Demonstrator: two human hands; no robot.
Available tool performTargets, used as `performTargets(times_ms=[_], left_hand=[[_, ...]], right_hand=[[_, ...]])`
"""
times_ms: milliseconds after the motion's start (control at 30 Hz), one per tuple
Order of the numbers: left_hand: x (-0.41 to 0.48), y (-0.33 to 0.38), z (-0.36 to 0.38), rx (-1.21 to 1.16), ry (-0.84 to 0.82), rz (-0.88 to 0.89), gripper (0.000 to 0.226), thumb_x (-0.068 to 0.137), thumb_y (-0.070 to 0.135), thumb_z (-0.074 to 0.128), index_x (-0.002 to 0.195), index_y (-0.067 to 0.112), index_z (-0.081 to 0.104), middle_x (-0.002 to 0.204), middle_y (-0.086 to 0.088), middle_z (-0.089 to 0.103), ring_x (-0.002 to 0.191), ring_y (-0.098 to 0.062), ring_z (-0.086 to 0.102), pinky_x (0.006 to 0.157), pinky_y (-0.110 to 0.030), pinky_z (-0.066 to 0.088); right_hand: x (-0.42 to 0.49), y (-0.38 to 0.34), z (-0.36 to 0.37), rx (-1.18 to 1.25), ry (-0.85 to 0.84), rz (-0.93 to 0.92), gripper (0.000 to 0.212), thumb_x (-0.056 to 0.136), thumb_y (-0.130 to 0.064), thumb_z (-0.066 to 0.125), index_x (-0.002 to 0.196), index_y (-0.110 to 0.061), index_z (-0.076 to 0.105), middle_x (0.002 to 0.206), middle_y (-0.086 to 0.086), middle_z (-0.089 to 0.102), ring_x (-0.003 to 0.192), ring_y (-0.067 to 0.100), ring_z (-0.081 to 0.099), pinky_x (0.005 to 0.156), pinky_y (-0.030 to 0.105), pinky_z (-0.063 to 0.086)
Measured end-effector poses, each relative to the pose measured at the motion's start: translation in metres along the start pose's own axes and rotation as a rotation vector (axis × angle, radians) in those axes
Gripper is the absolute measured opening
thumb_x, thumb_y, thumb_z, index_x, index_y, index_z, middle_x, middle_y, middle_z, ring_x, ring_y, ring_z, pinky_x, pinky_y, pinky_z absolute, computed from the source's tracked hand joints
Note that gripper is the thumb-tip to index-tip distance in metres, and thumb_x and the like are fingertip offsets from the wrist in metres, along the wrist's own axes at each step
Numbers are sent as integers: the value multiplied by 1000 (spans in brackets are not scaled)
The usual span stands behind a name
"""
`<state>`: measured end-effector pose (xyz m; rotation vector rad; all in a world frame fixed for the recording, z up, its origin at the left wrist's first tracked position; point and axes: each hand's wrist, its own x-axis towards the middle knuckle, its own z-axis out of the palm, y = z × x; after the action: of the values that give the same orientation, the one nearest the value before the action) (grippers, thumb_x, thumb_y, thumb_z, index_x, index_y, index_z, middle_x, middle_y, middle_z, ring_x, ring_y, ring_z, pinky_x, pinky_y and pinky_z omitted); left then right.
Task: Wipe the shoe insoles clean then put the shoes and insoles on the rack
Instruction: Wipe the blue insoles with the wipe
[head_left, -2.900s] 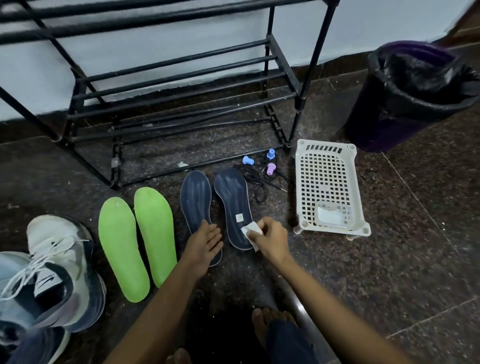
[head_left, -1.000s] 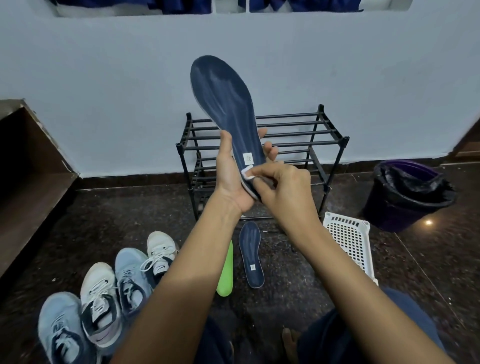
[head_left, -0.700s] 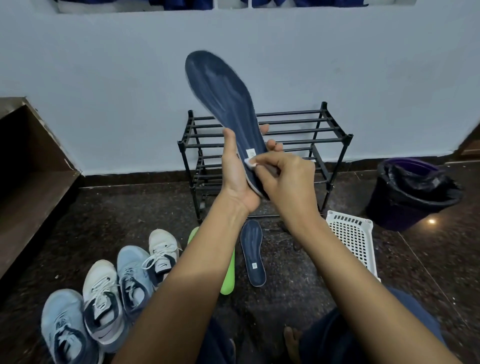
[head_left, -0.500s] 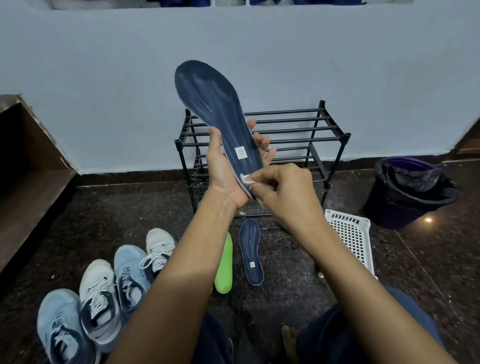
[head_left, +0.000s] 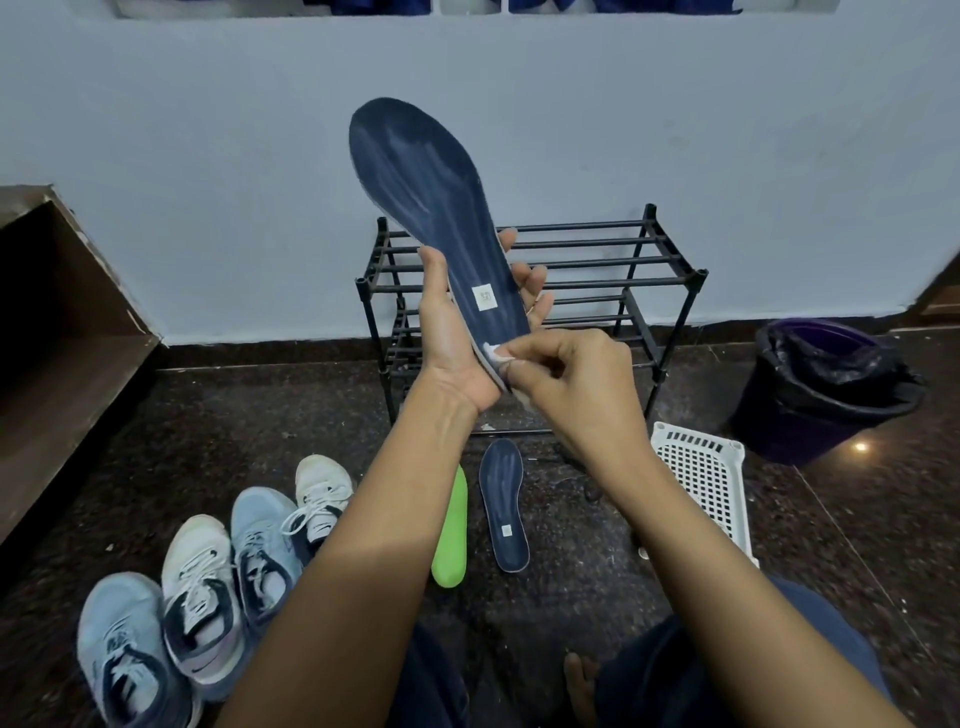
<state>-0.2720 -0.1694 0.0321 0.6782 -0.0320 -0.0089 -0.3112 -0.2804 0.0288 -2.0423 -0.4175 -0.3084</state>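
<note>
At the near left corner of the floor, four lace-up sports shoes are standing in a row, two pale blue and two white. Right of them one bright green foam insole is lying; the forearm is hiding any second one. The left hand is holding up a dark navy foam insole, thumb and fingers curled around its heel half. Three seconds ago this insole was lying on the floor beside its mate. The right hand is pinching a small white wipe on the heel end; a second ago it was by the label, so I judge this insole nearly wiped. The second navy insole is lying before the one black metal rack, at the floor's far edge. Nothing is on it yet. Further right are standing one white perforated plastic basket and one purple bin with a black bag.
</note>
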Motion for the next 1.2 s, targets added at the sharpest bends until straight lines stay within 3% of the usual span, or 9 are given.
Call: performTargets(times_ms=[167,367,500,633,800,1000,1067,1133,1200], left_hand=[[-4,-11,8,81,14,-86,73,93,71,27,106,9,63,74,-6,60,74,-18,65,69,-27,56],[2,5,-6,-29,-15,-117,67,93,67,34,105,9,65,79,-3,59,70,-17,63,69,-33,53],[1,1,-1,-4,23,-77,57,91,50,39,84,5,72,82,-8,65,76,-22,66,76,-36,53],[-4,-12,7,0,35,-148,54,98,50,35,95,6,65,84,-6,65,79,-22,69,71,-28,58],[3,2,-3,-58,-22,-112,47,99,49,35,95,13,65,86,-2,67,81,-19,69,82,-38,53],[0,-13,5,6,19,-136,57,98,57,32,98,9,63,88,-6,69,91,-23,68,86,-33,55],[-1,-15,4,-16,17,-154,57,98,57,34,95,9,64,81,-5,69,84,-22,70,91,-34,52],[0,-8,-1,-76,11,-129,55,98,53,36,91,7,67,76,-5,68,72,-20,70,86,-37,54],[0,1,-5,-95,-35,-111,57,98,53,35,88,9,71,80,-4,68,72,-21,69,78,-41,56]], right_hand=[[10,-1,8,0,190,-95,15,79,-1,70,90,-10,76,84,4,74,81,-4,60,74,0,41],[-1,2,2,-10,-62,-8,14,80,-12,73,92,-15,77,81,-2,73,70,-5,59,69,3,40],[4,0,8,17,58,-64,14,78,-5,73,89,-14,77,78,-6,71,68,-14,57,68,0,38],[11,-2,8,9,174,-117,17,78,2,69,89,-8,76,85,6,74,75,-12,57,74,-2,39],[2,-2,0,-48,-30,-24,15,80,-5,71,94,-11,76,81,-6,68,66,-7,57,69,-2,39],[15,-7,11,-158,192,-141,17,79,-2,66,90,-12,76,79,9,73,70,24,67,72,34,53],[16,-6,10,-185,156,-110,18,80,-4,66,92,-13,76,79,10,73,74,28,67,75,38,54],[9,-4,6,-206,20,-61,16,82,-7,67,95,-13,76,83,8,73,78,22,67,81,30,53],[1,-4,4,-182,-56,-29,13,83,-10,69,94,-12,76,78,0,71,67,7,60,71,5,44]])
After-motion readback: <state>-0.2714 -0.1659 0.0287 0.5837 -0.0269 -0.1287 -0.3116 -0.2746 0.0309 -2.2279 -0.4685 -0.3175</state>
